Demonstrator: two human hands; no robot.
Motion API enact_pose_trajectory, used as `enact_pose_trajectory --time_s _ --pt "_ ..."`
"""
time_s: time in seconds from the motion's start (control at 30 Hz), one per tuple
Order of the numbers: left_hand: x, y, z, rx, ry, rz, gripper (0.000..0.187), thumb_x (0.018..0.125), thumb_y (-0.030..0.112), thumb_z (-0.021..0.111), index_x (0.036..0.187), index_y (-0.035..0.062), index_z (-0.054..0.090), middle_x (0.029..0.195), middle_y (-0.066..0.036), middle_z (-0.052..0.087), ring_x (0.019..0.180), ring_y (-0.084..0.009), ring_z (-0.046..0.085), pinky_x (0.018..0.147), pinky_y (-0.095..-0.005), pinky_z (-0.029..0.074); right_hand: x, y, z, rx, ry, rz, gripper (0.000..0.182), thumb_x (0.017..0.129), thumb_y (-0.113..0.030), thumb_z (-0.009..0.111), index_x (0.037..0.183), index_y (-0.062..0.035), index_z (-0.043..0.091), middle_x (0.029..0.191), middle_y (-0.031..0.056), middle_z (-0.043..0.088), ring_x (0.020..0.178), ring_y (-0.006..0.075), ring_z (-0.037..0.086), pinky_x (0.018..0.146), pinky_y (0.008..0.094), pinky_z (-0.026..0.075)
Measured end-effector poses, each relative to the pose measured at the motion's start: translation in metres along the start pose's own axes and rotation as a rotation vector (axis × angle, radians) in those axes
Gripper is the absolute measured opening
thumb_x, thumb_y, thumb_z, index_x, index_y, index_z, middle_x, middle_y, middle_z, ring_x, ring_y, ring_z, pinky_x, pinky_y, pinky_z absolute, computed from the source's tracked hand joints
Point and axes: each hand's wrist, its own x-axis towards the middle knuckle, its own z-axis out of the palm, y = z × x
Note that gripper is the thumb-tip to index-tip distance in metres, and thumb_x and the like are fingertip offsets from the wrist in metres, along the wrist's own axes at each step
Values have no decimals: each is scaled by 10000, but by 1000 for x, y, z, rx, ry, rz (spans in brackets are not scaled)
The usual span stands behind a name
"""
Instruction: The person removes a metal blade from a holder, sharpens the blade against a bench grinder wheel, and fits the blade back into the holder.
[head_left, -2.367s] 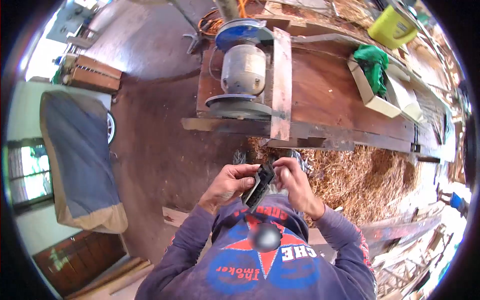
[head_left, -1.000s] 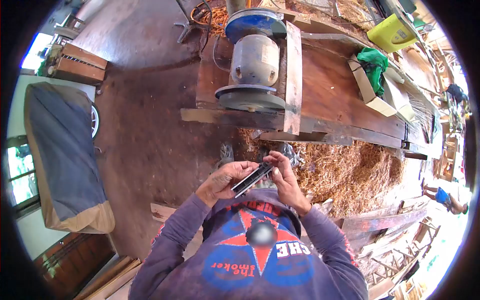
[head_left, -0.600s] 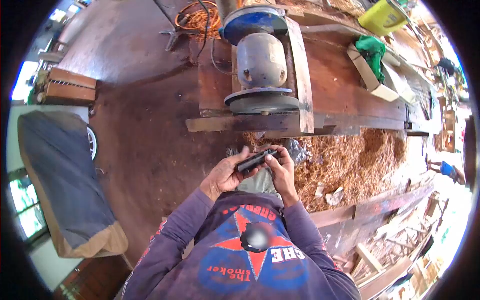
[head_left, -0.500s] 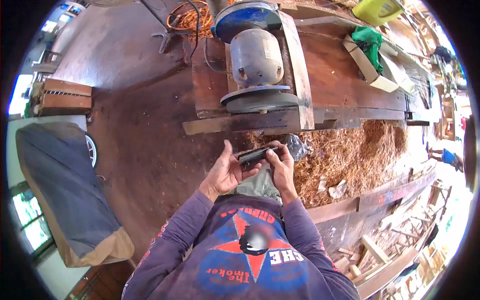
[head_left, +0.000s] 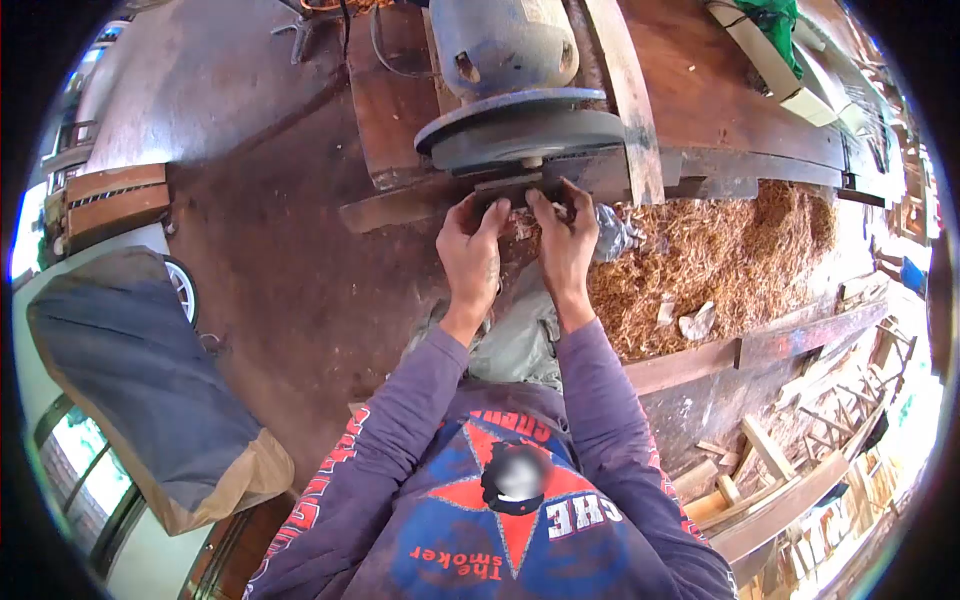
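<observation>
My left hand (head_left: 470,255) and my right hand (head_left: 567,248) are side by side below the bench grinder (head_left: 507,50). Between their fingertips they hold a dark, flat metal piece (head_left: 508,185), level and crosswise. Thumbs are on the near side, and the other fingers curl around its ends. It is right at the lower edge of the grey grinding wheel (head_left: 530,143), overlapping the dark area under the wheel in this view. My fingers partly hide the ends of the piece.
The grinder is mounted on a wooden bench (head_left: 720,110) with a board (head_left: 628,110) beside it. Wood shavings (head_left: 720,265) are heaped below on the right, next to a clear plastic bag (head_left: 615,235). A covered item (head_left: 150,370) stands at left; wood offcuts (head_left: 765,450) lie lower right.
Both hands have moved forward to the wheel with the metal piece. My left hand was spread open beneath it and now grips it too. The view has tipped downward.
</observation>
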Motion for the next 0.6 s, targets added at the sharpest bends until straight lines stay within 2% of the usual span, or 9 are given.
enact_pose_trajectory --time_s 0.03,0.1,0.13,0.37,0.57,0.6 --pt "2 -2 1 -12 22 -3 348 899 87 715 1172 -89 591 1058 -103 676 909 -168 667 812 -305 566 1 8 1 0 3 10 438 853 -118 770 1218 33 582 1006 92 668 864 98 618 739 240 507" --pt "7 -8 4 -58 45 -2 291 889 67 725 1122 -67 613 1048 -97 675 894 -162 666 811 -297 564 8 25 5 -29 56 -98 455 844 -122 782 1225 24 581 956 85 672 847 117 632 739 253 510" --pt "9 -10 6 -131 67 -11 264 878 49 732 1095 -55 622 1034 -93 678 886 -157 666 812 -294 563 13 32 7 -93 83 -136 434 830 -119 796 1186 14 585 929 81 668 822 133 639 730 263 513" --pt "12 -10 12 -249 156 -12 232 831 0 769 1021 -25 640 951 -77 688 847 -151 668 786 -289 570 16 22 10 -61 90 -113 357 829 -80 785 1097 9 566 902 72 671 806 129 636 719 271 515" --pt "18 -12 14 -165 228 11 239 808 -13 789 987 -29 632 939 -83 680 821 -151 666 778 -269 564 15 17 15 31 104 -52 329 839 -40 761 1084 19 550 925 106 690 822 121 653 714 267 521" --pt "18 -9 15 -164 230 8 239 808 -13 789 987 -29 632 939 -83 680 821 -151 666 778 -269 564 16 17 15 74 89 8 337 836 -51 771 1083 32 556 941 104 682 841 131 650 745 266 523"
